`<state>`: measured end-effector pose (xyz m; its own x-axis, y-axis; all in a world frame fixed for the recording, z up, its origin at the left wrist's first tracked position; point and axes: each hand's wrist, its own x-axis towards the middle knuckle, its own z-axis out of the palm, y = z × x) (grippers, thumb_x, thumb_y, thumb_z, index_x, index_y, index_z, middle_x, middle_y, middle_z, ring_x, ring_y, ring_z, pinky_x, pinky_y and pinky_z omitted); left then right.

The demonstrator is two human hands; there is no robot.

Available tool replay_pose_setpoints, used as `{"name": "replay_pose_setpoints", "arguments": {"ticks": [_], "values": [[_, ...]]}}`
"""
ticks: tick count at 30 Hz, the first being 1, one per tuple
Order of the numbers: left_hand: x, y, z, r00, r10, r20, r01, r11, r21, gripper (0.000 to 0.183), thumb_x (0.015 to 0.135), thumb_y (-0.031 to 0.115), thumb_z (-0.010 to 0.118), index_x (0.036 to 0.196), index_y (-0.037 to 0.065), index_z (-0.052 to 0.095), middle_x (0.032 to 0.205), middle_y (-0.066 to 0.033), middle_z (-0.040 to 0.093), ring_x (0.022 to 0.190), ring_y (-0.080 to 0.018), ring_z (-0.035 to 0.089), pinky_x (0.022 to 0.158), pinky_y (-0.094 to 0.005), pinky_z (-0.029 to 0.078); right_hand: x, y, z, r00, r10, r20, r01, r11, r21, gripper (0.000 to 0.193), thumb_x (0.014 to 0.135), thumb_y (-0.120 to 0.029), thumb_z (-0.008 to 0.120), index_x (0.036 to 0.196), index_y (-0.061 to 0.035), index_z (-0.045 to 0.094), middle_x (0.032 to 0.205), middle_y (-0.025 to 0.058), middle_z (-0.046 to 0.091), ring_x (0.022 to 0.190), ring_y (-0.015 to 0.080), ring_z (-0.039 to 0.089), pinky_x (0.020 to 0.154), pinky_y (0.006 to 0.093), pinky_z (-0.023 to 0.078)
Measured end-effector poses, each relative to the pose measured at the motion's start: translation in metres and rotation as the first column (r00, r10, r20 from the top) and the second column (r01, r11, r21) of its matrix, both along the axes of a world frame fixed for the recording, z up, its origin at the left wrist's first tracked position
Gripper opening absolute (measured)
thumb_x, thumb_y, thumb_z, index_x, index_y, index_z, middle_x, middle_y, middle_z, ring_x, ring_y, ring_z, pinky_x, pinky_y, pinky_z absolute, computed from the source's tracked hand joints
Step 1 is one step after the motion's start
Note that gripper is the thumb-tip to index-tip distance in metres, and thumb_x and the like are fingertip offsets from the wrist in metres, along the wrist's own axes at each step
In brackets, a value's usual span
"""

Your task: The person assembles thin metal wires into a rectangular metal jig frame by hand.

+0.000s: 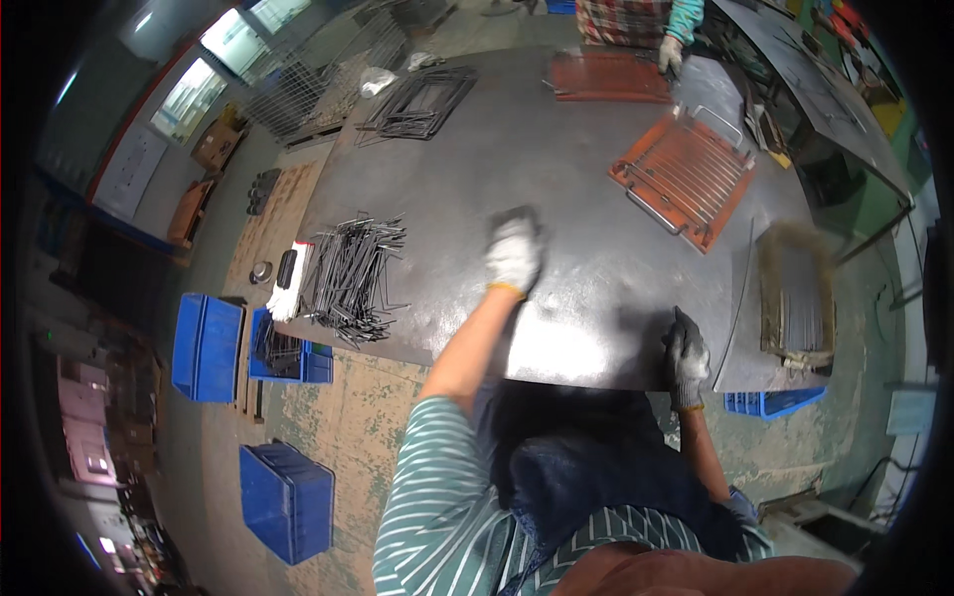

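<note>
My left hand (515, 254), in a white glove with dark fingers, reaches over the middle of the metal-topped table (437, 189). Motion smears its fingers, and nothing can be made out in them. At the table's near edge, to the right, my right hand (687, 360) rests in a grey glove with dark fingertips. One finger points forward, and I see nothing held. Beyond it lies an orange-red board (717, 224) carrying a wire rack (693, 164) of parallel rods. A heap of bent metal wires (350, 283) sits on the table left of my left hand.
A co-worker's gloved hand (671, 55) touches another orange-red board (608, 77) at the far side. Wire frames (422, 104) lie far left. A worn box of thin rods (798, 303) stands right. Blue crates (288, 502) sit on the floor; a white glove (288, 293) lies beside the heap.
</note>
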<state>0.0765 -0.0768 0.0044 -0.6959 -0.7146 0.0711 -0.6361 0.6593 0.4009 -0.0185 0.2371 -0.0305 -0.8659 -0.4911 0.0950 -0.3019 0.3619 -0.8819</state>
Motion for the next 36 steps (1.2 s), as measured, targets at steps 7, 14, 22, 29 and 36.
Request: {"name": "replay_pose_setpoints", "arguments": {"ticks": [7, 14, 22, 29, 36], "values": [[0.088, -0.015, -0.005, 0.987, 0.054, -0.149, -0.109, 0.914, -0.39, 0.036, 0.084, 0.021, 0.054, 0.118, 0.008, 0.053, 0.122, -0.015, 0.051, 0.118, -0.0287, 0.046, 0.107, -0.0442, 0.028, -0.02, -0.02, -0.007, 0.923, 0.05, -0.381, -0.021, 0.997, 0.079, 0.029, 0.09, -0.02, 0.053, 0.116, -0.0103, 0.059, 0.101, 0.0163, 0.065, 0.089, 0.0344, 0.063, 0.077, 0.0397, 0.05], [0.087, -0.021, -0.01, 0.981, 0.036, -0.193, -0.119, 0.891, -0.439, 0.034, 0.082, 0.021, 0.055, 0.114, 0.008, 0.054, 0.116, -0.0126, 0.053, 0.114, -0.0271, 0.048, 0.105, -0.0449, 0.031, -0.025, -0.045, 0.002, 0.965, 0.019, -0.26, 0.028, 0.985, 0.173, 0.025, 0.089, -0.021, 0.055, 0.113, -0.0152, 0.061, 0.097, 0.0132, 0.066, 0.087, 0.0323, 0.064, 0.073, 0.0405, 0.051], [0.077, -0.038, -0.016, 0.983, 0.126, -0.132, -0.171, 0.893, -0.417, 0.028, 0.084, 0.021, 0.052, 0.107, 0.007, 0.055, 0.107, -0.0108, 0.054, 0.106, -0.0253, 0.049, 0.097, -0.0405, 0.035, -0.034, -0.054, -0.01, 0.883, 0.071, -0.464, 0.001, 0.988, 0.154, 0.025, 0.09, -0.024, 0.051, 0.11, -0.013, 0.061, 0.097, 0.0106, 0.066, 0.082, 0.0316, 0.063, 0.07, 0.0408, 0.051], [0.075, -0.04, -0.011, 0.977, 0.122, -0.174, -0.192, 0.861, -0.471, 0.024, 0.083, 0.02, 0.052, 0.102, 0.006, 0.054, 0.099, -0.0115, 0.053, 0.098, -0.0264, 0.049, 0.092, -0.04, 0.037, -0.032, -0.054, -0.009, 0.917, 0.06, -0.395, 0.002, 0.988, 0.154, 0.026, 0.091, -0.025, 0.049, 0.111, -0.0135, 0.06, 0.097, 0.0114, 0.065, 0.083, 0.0321, 0.063, 0.071, 0.0423, 0.05], [0.076, -0.044, -0.015, 0.98, 0.128, -0.153, -0.187, 0.858, -0.478, 0.022, 0.083, 0.02, 0.052, 0.1, 0.006, 0.054, 0.097, -0.0112, 0.053, 0.094, -0.0267, 0.05, 0.091, -0.04, 0.037, -0.024, -0.057, 0.012, 0.987, 0.03, -0.156, 0.002, 0.979, 0.203, 0.024, 0.091, -0.026, 0.05, 0.108, -0.014, 0.062, 0.093, 0.0095, 0.066, 0.076, 0.03, 0.064, 0.066, 0.0396, 0.052]]}}
